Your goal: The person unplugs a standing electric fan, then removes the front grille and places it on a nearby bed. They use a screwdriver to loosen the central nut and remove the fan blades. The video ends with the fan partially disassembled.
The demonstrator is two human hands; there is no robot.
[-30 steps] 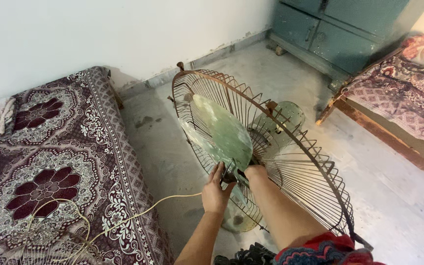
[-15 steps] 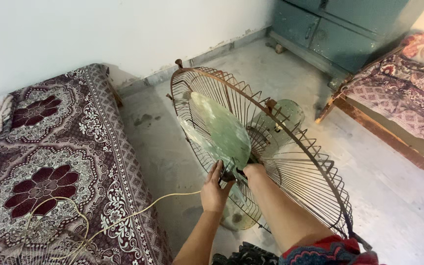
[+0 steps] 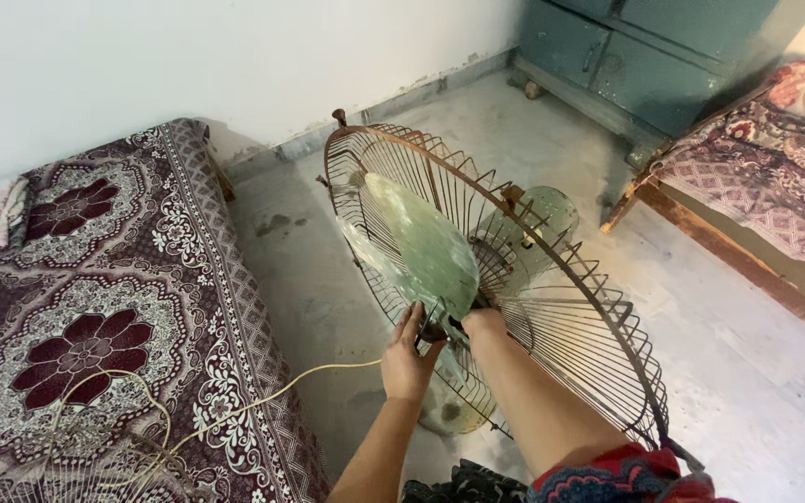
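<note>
An old fan stands on the floor, with a rusty wire guard [image 3: 552, 307] and pale green blades [image 3: 416, 244]. My left hand [image 3: 407, 359] is at the hub of the blades, fingers around the dark centre piece [image 3: 440, 328]. My right hand [image 3: 484, 323] reaches into the guard and grips the hub from the other side; its fingers are hidden behind the blade and wires. A second green blade [image 3: 547, 214] shows through the wires at the back.
A patterned maroon mattress [image 3: 95, 307] lies on the left with a cream cable [image 3: 263, 396] and another wire guard [image 3: 67, 466] on it. A teal cabinet [image 3: 645, 56] stands at the back right, beside a wooden bed [image 3: 757, 186]. Grey concrete floor [image 3: 757, 373] surrounds the fan.
Almost nothing differs; the view has shifted slightly and both hands stay at the fan hub.
</note>
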